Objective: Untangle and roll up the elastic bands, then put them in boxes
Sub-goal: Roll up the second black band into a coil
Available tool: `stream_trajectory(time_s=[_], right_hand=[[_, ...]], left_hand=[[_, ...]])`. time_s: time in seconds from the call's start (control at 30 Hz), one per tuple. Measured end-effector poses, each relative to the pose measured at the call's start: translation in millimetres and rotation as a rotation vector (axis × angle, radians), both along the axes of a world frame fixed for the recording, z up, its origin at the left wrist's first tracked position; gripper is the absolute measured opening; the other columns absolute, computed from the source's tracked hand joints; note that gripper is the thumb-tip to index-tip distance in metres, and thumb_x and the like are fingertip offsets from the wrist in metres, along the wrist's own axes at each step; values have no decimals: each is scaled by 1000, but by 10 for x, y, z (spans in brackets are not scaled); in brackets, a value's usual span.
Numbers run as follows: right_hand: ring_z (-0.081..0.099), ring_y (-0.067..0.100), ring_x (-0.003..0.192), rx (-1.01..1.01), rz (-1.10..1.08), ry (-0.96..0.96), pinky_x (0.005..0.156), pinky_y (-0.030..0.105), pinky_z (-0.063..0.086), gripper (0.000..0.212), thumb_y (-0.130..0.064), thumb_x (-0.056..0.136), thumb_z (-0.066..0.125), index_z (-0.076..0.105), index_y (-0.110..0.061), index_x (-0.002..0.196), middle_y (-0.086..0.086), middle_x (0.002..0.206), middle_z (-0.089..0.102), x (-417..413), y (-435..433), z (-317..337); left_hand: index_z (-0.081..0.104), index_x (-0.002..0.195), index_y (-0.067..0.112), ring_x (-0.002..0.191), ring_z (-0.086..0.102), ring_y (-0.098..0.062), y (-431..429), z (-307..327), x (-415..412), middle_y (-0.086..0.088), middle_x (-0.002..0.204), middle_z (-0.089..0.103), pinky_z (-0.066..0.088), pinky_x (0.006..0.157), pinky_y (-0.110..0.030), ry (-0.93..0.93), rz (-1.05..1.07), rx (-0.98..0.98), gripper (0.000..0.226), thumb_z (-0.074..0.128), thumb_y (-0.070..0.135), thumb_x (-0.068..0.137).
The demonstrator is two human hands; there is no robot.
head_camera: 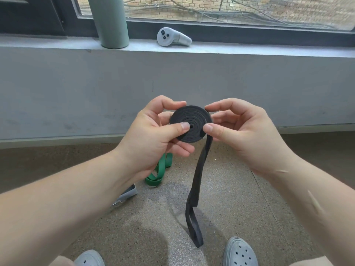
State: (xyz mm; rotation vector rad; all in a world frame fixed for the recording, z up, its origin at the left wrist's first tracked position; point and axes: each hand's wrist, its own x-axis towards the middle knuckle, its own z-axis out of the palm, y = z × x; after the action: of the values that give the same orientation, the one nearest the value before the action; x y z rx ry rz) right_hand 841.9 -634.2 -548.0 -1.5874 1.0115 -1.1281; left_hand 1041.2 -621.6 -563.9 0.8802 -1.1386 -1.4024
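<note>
Both hands pinch the black band [190,123] coil at chest height: left hand [153,143] thumb on the centre, right hand [247,135] at the rim. Tail hangs floorward. Keep tension, turn evenly. Green band [159,169] waits on floor.

No text, label, brand, number or sign can be read anywhere in view.
</note>
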Motion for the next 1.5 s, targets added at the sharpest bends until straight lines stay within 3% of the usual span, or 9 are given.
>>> stream_trajectory(time_s=[0.13,0.23,0.43,0.57,0.9,1.07,1.2,1.27,1.5], right_hand=[[70,40,96,-59,-16,35,89,58,56,32,-16,79,79,73,-22,110,22,98,73,20,-3,9],[72,38,92,-109,-35,8,86,64,54,30,-14,81,77,73,-21,109,15,94,75,44,21,48],[74,28,83,-233,-107,-37,80,55,60,30,-14,79,81,73,-21,108,8,89,76,86,90,146],[75,31,88,-196,-153,-75,80,59,59,27,-10,80,76,75,-17,106,10,93,78,130,75,29],[75,25,92,-93,-197,-157,88,42,60,31,0,87,75,74,-15,115,7,95,79,224,102,-163],[75,29,96,-66,-167,-133,89,42,60,30,5,87,73,74,-12,112,9,97,79,173,64,-183],[75,17,94,-33,-83,-32,84,25,58,30,6,87,70,74,-10,112,5,97,79,27,-3,-85],[75,13,91,15,29,20,81,20,55,29,6,87,70,74,-9,112,6,97,79,-27,-12,-29],[66,20,80,53,115,53,79,28,53,20,4,88,71,66,-8,102,11,85,69,-60,-18,-9]], left_hand=[[58,109,20,53,67,-35,-8,38,10,-21,97,71,59,47,-31,59,27,-5,30,61,-5,93],[58,109,20,53,68,-34,-9,104,20,-20,96,71,59,48,-31,109,42,-22,30,62,-3,90],[56,105,22,54,69,-35,52,237,-17,-14,93,71,60,50,-33,181,-1,-93,32,64,3,81],[53,105,22,55,70,-34,70,167,-83,-11,89,73,60,49,-32,192,32,-17,29,61,-1,88],[49,106,22,55,69,-32,131,89,-164,-13,87,74,59,47,-30,262,53,132,28,55,-3,96],[46,108,19,61,71,-38,98,26,-97,-15,96,74,55,38,-33,140,-22,176,24,57,2,96],[52,99,17,56,68,-35,-2,3,54,-12,97,74,51,38,-31,-135,-49,85,28,75,13,84],[53,107,17,55,68,-35,-21,10,100,-12,97,74,49,39,-30,-210,-98,43,34,74,18,79],[67,114,29,56,69,-39,4,-28,99,-15,98,72,58,49,-39,-260,-205,-29,42,71,6,79]])
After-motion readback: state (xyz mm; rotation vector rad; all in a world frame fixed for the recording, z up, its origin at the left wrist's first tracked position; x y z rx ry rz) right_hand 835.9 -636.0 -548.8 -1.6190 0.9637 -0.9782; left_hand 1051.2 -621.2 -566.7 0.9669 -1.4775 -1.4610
